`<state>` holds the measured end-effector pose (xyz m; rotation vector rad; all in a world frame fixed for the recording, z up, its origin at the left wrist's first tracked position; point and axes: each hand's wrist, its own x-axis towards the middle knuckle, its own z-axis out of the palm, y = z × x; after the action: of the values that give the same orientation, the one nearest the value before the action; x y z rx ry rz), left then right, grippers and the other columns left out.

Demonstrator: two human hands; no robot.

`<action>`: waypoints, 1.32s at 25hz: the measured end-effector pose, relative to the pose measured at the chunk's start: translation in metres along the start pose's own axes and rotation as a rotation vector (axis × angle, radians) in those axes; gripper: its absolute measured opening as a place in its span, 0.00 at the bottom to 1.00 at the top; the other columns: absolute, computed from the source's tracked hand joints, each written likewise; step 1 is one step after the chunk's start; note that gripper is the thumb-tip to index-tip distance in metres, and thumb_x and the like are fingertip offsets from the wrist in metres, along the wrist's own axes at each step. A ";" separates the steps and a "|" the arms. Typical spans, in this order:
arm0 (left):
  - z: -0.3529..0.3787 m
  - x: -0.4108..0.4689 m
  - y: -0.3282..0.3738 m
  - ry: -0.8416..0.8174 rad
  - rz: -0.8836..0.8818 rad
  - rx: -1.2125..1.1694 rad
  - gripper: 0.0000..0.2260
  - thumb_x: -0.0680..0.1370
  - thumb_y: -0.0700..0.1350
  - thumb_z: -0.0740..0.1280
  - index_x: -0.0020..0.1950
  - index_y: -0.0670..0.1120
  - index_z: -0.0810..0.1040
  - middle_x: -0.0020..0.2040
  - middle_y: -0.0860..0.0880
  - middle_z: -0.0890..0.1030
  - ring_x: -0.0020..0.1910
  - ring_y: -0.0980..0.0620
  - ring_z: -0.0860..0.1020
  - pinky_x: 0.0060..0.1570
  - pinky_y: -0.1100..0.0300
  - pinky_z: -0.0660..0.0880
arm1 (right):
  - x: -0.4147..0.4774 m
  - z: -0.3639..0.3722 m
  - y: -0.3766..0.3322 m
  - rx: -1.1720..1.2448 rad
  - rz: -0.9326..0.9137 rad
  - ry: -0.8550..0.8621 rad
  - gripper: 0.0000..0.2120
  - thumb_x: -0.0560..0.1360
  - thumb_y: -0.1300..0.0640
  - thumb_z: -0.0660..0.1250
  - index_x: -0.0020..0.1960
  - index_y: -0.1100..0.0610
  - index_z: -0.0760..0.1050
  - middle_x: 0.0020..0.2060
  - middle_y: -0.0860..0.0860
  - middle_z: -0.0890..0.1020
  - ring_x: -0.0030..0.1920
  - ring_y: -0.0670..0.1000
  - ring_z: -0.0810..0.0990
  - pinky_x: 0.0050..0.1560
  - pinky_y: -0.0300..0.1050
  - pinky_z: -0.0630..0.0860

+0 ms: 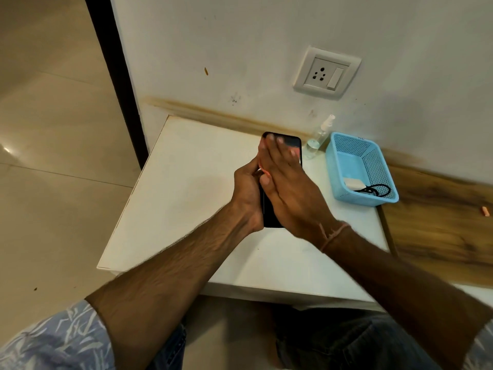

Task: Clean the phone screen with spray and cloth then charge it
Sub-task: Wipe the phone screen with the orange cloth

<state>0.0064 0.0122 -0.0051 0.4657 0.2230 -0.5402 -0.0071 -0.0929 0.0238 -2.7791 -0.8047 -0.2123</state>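
Phone (pixel 289 141) sits between both hands above the white table (pixel 186 182), its long side running from near to far and its dark screen facing right. The left hand (pixel 246 188) curls round its left edge, probably to brace it against the wiping. The right hand (pixel 288 188) lies flat on the glass with fingers straight, pressing a thin orange cloth (pixel 262 169) of which only slivers show. The hands are together, the phone sandwiched between them.

Just right and farther off, the spray bottle (pixel 318 137) stands by the wall, set aside. Beside it a blue basket (pixel 373 166) holds the white charger (pixel 352 184) and black cable (pixel 378 189), kept ready under the wall socket (pixel 326 73).
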 end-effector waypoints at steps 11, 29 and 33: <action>-0.001 0.002 0.003 -0.055 -0.030 0.007 0.34 0.80 0.65 0.55 0.68 0.37 0.77 0.59 0.36 0.81 0.51 0.38 0.80 0.60 0.47 0.76 | -0.079 -0.003 0.007 -0.178 -0.072 -0.131 0.27 0.83 0.48 0.43 0.79 0.58 0.50 0.79 0.53 0.52 0.79 0.51 0.47 0.77 0.54 0.53; -0.002 -0.004 0.004 -0.058 -0.042 0.017 0.34 0.81 0.64 0.51 0.66 0.36 0.76 0.56 0.37 0.80 0.48 0.39 0.80 0.54 0.45 0.78 | -0.084 0.017 -0.011 -0.173 -0.112 -0.084 0.26 0.83 0.48 0.42 0.78 0.58 0.53 0.78 0.54 0.54 0.79 0.53 0.50 0.76 0.57 0.56; 0.001 -0.003 0.003 -0.055 -0.043 0.013 0.36 0.82 0.65 0.49 0.73 0.37 0.73 0.60 0.36 0.77 0.50 0.38 0.79 0.59 0.43 0.75 | -0.100 0.005 0.017 -0.264 -0.190 -0.113 0.25 0.83 0.51 0.46 0.79 0.58 0.52 0.79 0.53 0.53 0.79 0.53 0.51 0.77 0.55 0.55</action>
<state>0.0053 0.0155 -0.0017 0.4584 0.1771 -0.5959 -0.0807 -0.1562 -0.0046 -2.9794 -1.1477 -0.2104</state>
